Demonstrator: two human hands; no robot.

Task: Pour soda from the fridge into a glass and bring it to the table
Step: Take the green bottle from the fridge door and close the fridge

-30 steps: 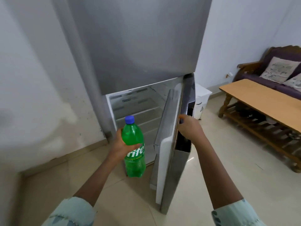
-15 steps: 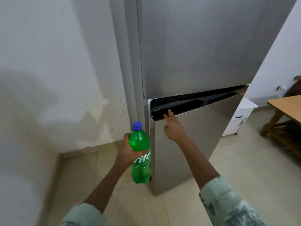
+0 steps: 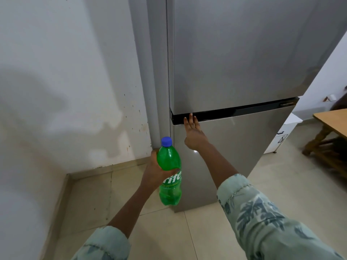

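A green soda bottle (image 3: 170, 171) with a blue cap stands upright in my left hand (image 3: 153, 175), which grips it around the label, in front of the fridge's lower left corner. The silver fridge (image 3: 234, 62) fills the upper middle of the view with both doors shut. My right hand (image 3: 193, 132) lies flat with fingers spread against the top of the lower fridge door (image 3: 234, 156), fingertips at the black handle strip. No glass is in view.
A stained white wall (image 3: 65, 91) runs along the left down to a tiled floor (image 3: 272, 184). A wooden table (image 3: 332, 121) shows at the right edge, and a small white cabinet (image 3: 281, 136) stands beside the fridge.
The lower fridge door swung from wide open to fully shut under my right hand. My left hand kept the bottle, and my view turned left toward the wall.
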